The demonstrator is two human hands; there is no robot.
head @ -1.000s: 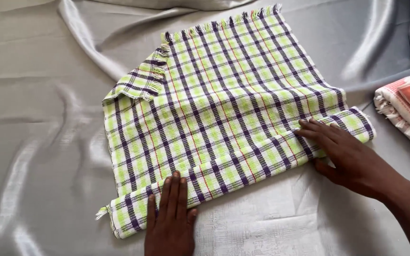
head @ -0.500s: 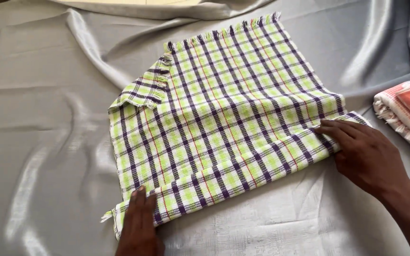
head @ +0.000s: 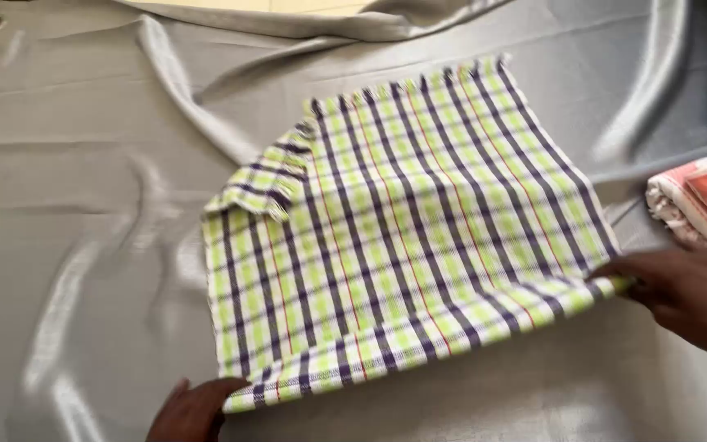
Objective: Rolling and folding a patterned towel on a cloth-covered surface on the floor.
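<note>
Seen from the head camera, the only view, a folded checked cloth [head: 403, 237] lies in the middle of a shiny grey sheet [head: 83, 245] that covers the whole work surface. The left hand [head: 194, 409] sits at the cloth's near left corner, mostly under the fabric edge; whether its fingers are pinching the cloth or just resting there cannot be told. The right hand [head: 685, 299] is at the near right corner, its fingertips closed on that corner of the cloth.

Likely risks: the grey sheet looks slippery and is already creased, so a pull on either corner could slide the cloth or bunch the sheet beneath it. The far left corner is curled over, and it could stay trapped as a crooked fold. A stack of folded orange and white cloth [head: 701, 205] sits just beyond the right hand and could be knocked.

The checked cloth is light green and white with dark purple and thin red lines, fringed along its far edge, and mostly flat.
</note>
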